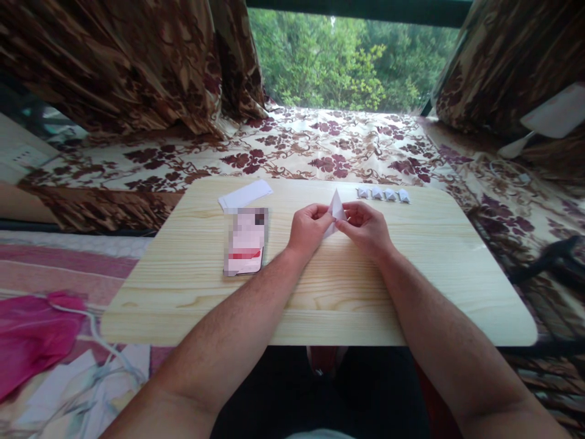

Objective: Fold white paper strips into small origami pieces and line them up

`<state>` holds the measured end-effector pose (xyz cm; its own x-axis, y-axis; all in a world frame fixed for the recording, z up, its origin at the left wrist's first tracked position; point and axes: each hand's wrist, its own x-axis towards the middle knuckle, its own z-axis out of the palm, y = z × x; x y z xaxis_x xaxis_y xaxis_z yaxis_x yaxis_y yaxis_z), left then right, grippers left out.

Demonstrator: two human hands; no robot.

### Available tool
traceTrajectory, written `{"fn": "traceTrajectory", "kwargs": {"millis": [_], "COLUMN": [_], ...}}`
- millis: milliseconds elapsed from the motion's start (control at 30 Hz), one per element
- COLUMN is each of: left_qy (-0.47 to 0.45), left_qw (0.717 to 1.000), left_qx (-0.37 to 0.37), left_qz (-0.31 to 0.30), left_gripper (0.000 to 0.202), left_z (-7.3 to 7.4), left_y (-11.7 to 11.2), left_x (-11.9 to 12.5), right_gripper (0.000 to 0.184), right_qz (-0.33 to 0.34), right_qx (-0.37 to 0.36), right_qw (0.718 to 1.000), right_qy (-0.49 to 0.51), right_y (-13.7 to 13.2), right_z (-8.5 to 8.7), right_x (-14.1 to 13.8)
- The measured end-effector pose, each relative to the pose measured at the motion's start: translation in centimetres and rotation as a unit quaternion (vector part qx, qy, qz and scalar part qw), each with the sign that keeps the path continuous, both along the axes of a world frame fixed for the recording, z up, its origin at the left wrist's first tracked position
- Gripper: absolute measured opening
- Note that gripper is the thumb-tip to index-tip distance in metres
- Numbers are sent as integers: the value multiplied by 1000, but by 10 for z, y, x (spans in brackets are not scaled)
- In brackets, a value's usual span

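Both your hands grasp one folded white paper (pixel 337 208), the left hand (pixel 307 230) pinching its left side and the right hand (pixel 365 225) its right. The paper's sharp tip points away from you, toward the far edge of the bench (pixel 347 299); its long axis runs roughly from near edge to far edge, the far end leaning slightly right. It sits over the far half of the bench, a little right of the middle. Your fingers cover its sides and part of its lower end, and you cannot tell whether it touches the bench top. Each grip is nearly closed, thumb and fingers separated only by the paper; some of your fingertips are hidden.

Beyond your right hand, near the far right corner, four small folded pieces (pixel 377 194) stand in a row along the far edge, too small for their folds to be read. To your left lies a phone (pixel 249 244), largely pixelated. Just past it, by the far left corner, white paper strips (pixel 245 195) overlap at a slant. Past the far edge spreads a floral cloth (pixel 333 146), with patterned curtains (pixel 183 67) framing the window
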<state>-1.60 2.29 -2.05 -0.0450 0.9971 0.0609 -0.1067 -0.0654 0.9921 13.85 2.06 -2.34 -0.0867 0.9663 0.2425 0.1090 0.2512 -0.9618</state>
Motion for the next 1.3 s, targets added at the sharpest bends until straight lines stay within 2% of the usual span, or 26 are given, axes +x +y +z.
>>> {"fn": "traceTrajectory", "kwargs": {"millis": [367, 700, 1033, 1300], "left_qy": [37, 82, 100, 21], "left_qw": [999, 996, 992, 996], "left_qx": [29, 37, 36, 11], "left_qz": [-3, -23, -71, -91], "left_gripper": [20, 19, 22, 31], "left_z": [3, 4, 5, 5], "left_y": [-5, -7, -7, -5], "left_x": [1, 2, 0, 1], "right_gripper": [45, 36, 18, 16], "right_qz": [0, -83, -57, -20], "right_qx": [21, 78, 35, 3], "right_qw": [1000, 990, 998, 1000], "right_qy": [3, -82, -16, 16], "right_y": [-3, -7, 2, 5], "right_z": [-1, 15, 25, 30], "right_x": [-2, 4, 21, 31]}}
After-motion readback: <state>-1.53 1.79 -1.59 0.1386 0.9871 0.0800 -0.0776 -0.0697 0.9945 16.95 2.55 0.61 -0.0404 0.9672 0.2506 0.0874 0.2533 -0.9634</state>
